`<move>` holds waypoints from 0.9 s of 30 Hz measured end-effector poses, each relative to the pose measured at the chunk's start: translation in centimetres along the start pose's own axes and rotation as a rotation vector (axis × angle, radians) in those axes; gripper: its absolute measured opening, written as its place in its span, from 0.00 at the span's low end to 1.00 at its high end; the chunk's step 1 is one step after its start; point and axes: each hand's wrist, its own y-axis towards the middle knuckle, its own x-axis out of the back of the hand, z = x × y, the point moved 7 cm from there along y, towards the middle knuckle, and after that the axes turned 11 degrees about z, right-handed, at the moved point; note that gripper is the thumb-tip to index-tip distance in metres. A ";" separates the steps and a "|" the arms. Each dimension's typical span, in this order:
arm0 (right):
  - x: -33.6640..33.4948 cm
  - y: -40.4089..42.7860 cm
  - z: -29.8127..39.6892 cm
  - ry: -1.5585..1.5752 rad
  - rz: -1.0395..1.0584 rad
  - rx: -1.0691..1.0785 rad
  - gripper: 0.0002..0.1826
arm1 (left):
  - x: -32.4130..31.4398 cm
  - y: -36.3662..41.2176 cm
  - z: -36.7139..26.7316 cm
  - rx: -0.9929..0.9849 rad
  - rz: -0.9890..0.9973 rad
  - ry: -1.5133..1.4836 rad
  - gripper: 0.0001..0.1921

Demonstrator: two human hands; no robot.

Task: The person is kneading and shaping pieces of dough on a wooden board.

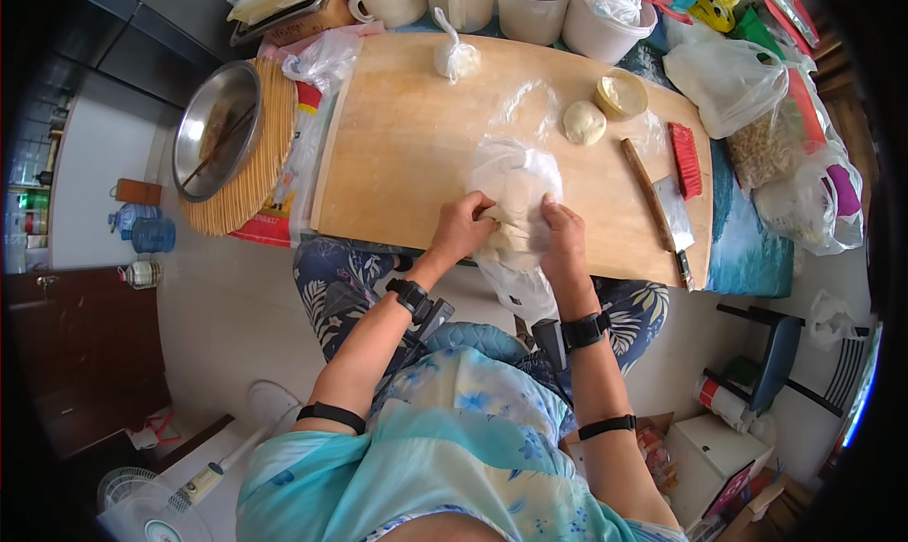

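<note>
A lump of pale dough (518,219) shows through a thin clear plastic bag (512,160) at the near edge of the wooden board (397,137). My left hand (461,224) pinches the bag's left side between thumb and fingers. On the right side, my right hand (565,233) grips the bag with its thumb on top. The lower end of the bag hangs past the board's edge towards my lap. Farther up the board sits a round dough ball (584,123), beside a small bowl (622,93) with white flour in it.
A knotted bag (457,59) stands at the board's back. To the right lie a rolling pin (648,194), a cleaver (674,212) and a red brush (684,160). A steel basin (218,132) rests on a round straw mat (273,152) at left. Plastic tubs (532,10) line the back.
</note>
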 end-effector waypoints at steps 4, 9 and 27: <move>4.1 0.1 0.5 -0.060 -0.158 0.040 0.19 | 0.7 -0.1 1.5 -0.043 0.006 -0.136 0.06; 9.0 1.0 -1.5 -0.053 -0.317 0.142 0.20 | 1.1 -0.4 2.9 -0.021 0.040 -0.208 0.06; 1.6 2.0 -4.9 -0.493 0.120 -0.056 0.17 | 1.3 -1.2 1.2 -0.067 0.182 -0.312 0.21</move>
